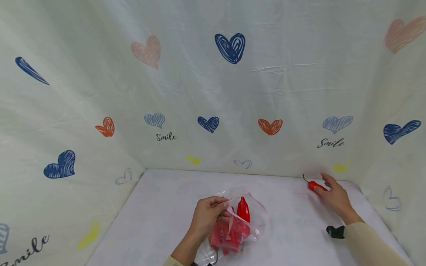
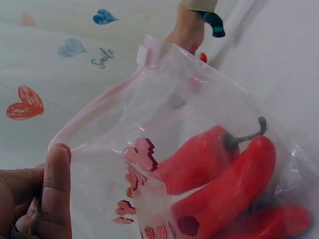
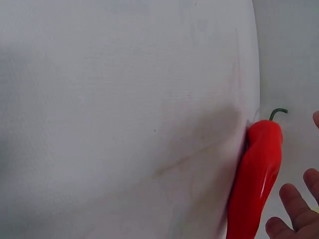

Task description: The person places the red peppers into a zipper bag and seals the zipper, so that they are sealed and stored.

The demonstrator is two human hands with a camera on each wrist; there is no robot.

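Note:
My left hand point(image 1: 210, 212) pinches the rim of a clear plastic zip bag point(image 1: 260, 212) with a pink seal, thumb against fingertips. The left wrist view shows a white slider point(image 2: 142, 56) at the seal's far end. Several red peppers point(image 2: 234, 184) fill the bag, one with a dark green stem; in the head view one pepper point(image 1: 243, 210) stands upright near the opening. Over at the back right, my right hand point(image 1: 336, 197) is beside a single red chili pepper point(image 3: 256, 172) with a thin curved stem. Its fingers are spread around the pepper without curling round it.
A white-covered table point(image 1: 149, 214) meets a pale curtain point(image 1: 183, 92) printed with hearts and "Smile" along its back edge. The loose pepper lies right at that edge. A black strap piece point(image 1: 335, 232) sticks out at my right sleeve point(image 1: 369, 242).

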